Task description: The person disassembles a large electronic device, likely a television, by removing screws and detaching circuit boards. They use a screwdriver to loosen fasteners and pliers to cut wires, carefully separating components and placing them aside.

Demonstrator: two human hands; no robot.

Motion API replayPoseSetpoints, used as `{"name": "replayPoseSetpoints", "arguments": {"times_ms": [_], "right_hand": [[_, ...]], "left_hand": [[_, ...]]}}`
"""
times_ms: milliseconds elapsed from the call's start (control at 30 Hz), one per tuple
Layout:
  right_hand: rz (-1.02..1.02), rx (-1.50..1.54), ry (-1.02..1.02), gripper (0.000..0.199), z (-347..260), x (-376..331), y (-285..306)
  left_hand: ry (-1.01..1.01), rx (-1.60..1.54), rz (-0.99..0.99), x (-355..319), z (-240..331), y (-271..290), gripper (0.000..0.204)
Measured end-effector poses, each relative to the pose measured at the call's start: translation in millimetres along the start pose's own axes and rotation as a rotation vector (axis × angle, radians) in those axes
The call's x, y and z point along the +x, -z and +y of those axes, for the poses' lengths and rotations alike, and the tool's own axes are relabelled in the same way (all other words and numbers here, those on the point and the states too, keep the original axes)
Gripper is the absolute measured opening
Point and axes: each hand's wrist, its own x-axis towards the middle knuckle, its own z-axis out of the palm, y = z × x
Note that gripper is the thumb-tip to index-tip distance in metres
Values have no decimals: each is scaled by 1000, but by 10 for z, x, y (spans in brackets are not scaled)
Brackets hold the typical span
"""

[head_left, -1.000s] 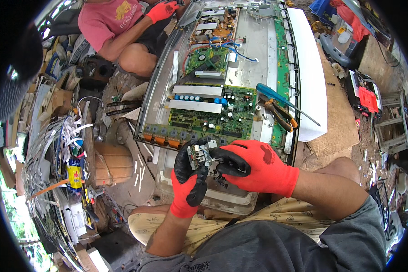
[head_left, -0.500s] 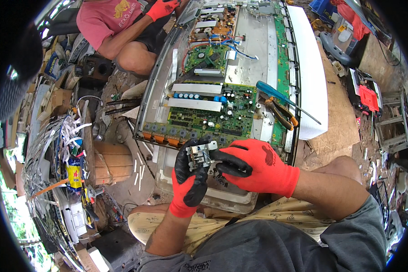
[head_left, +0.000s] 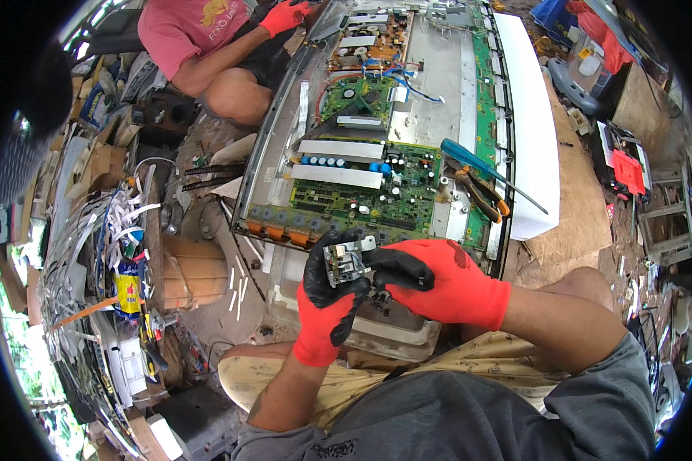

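Both my hands wear red gloves with black palms and fingers. My left hand (head_left: 324, 311) is closed around a small metal-framed electronic part (head_left: 347, 263), pale with several little compartments and a tab at its upper right. The fingers of my right hand (head_left: 452, 283) are bent and pinched at the part's right edge; the exact contact is partly hidden. Just beyond the hands lies an opened flat display panel (head_left: 438, 69), back side up. On it sit a large green circuit board (head_left: 411, 180), a blue-handled screwdriver (head_left: 469, 158) and orange-handled pliers (head_left: 480, 196).
Under my hands is a pale shallow tray (head_left: 407, 346). A white foam slab (head_left: 527, 131) and cardboard (head_left: 580, 200) lie to the right. Another person (head_left: 200, 46) in red gloves sits at the far left. Scrap strips (head_left: 84, 276) and a wooden stump (head_left: 192, 273) stand on the left.
The metal-framed part has turned slightly in my left hand and shifted a little right. My right fingers stay at its edge. The whole scene has moved slightly to the right in view.
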Motion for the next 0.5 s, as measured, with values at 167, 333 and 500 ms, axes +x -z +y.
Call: {"name": "replayPoseSetpoints", "arguments": {"times_ms": [167,333,500], "right_hand": [[-113,64,-101,39,-56,41,62],[-159,222,-219,45,-75,58,65],[-200,420,-288,47,34,92,70]], "left_hand": [[-38,114,18,7,21,-16,77],[-42,28,52,18,14,48,73],[-82,73,134,52,104,6,71]]}}
